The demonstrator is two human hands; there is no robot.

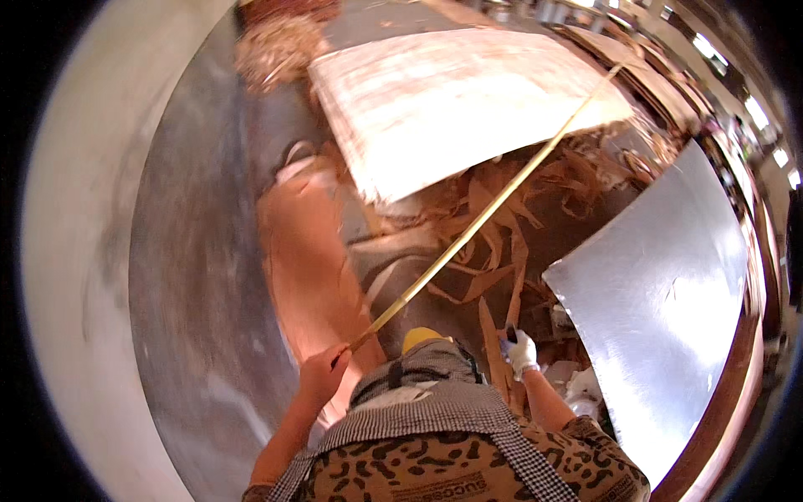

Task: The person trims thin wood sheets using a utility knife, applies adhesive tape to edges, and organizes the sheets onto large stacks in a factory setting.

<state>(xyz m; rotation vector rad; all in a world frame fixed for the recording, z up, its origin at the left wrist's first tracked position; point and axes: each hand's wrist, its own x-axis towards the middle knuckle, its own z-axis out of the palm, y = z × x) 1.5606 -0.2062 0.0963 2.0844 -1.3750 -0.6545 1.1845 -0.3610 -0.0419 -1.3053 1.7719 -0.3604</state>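
My left hand [322, 372] is closed around the near end of a long yellow stick [485, 213], whose length runs up and right to the pale veneer sheet [452, 100]. My gloved right hand [521, 350] grips a small dark tool [511, 333], apart from the stick.

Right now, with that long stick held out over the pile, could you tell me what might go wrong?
1. The left hand grips the long yellow stick only at its near end, so the far tip over the pale sheet may swing or sag.
2. Curled veneer scraps lie loose underfoot, a likely trip or snag.
3. The metal plate edge sits close to the gloved right hand.
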